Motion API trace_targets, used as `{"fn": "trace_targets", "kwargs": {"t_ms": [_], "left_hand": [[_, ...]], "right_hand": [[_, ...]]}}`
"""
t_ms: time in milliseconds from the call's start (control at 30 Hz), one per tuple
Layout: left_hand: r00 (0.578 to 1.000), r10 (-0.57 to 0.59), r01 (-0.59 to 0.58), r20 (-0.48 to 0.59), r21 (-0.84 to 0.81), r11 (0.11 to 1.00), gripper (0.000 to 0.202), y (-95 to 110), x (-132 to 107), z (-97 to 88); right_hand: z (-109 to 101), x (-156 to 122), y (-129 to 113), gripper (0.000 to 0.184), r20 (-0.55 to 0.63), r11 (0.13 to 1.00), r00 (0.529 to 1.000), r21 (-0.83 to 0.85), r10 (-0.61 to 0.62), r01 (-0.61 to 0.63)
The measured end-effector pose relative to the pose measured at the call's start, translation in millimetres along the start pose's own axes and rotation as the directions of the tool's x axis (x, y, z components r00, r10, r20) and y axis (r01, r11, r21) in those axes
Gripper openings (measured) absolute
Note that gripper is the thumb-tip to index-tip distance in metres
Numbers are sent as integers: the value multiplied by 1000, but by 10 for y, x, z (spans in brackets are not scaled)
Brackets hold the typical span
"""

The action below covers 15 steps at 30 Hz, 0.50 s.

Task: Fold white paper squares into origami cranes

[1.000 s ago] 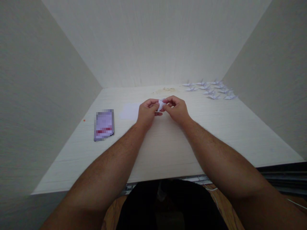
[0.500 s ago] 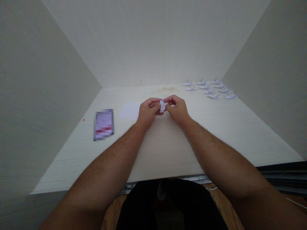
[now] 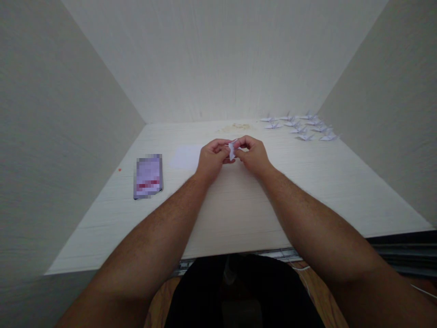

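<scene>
A small piece of folded white paper [image 3: 231, 151] is pinched between my two hands above the middle of the table [image 3: 239, 209]. My left hand [image 3: 212, 157] grips its left side, thumb and fingers closed on it. From the other side my right hand [image 3: 251, 154] holds it with thumb and fingertips. The fingers hide part of the paper, so its full shape is unclear. White paper sheets [image 3: 184, 157] lie flat just left of my left hand, partly covered by it.
Several white folded paper cranes [image 3: 303, 129] stand in rows at the back right. A flat device with a blurred screen [image 3: 149, 176] lies at the left. A small orange dot [image 3: 119, 170] is near the left edge. Walls enclose the table's back and sides.
The folded paper between my fingers looks narrower and turned compared with before. Both hands stay in nearly the same place, still holding it.
</scene>
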State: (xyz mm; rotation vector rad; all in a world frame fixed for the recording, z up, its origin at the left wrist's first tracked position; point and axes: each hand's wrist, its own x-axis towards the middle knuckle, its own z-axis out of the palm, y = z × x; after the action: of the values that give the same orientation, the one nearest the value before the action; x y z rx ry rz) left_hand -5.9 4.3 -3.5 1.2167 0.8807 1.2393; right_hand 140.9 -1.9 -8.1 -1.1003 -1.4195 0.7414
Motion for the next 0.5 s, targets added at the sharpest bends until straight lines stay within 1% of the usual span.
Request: {"fn": "trace_targets", "kwargs": {"t_ms": [167, 267, 367, 500], "left_hand": [[1000, 17, -16, 7, -22, 1000, 22, 0, 4, -17], [1000, 5, -5, 5, 0, 1000, 22, -3, 7, -18], [1000, 15, -15, 2, 13, 1000, 21, 7, -4, -4], [998, 48, -48, 51, 7, 999, 24, 28, -25, 11]], "right_hand": [[-8, -4, -11, 9, -10, 999, 999, -1, 39, -39], [-11, -10, -19, 7, 13, 998, 998, -1, 64, -64], [-12, -11, -37, 9, 45, 997, 996, 20, 79, -80], [-21, -3, -57, 15, 83, 990, 990, 76, 115, -121]]}}
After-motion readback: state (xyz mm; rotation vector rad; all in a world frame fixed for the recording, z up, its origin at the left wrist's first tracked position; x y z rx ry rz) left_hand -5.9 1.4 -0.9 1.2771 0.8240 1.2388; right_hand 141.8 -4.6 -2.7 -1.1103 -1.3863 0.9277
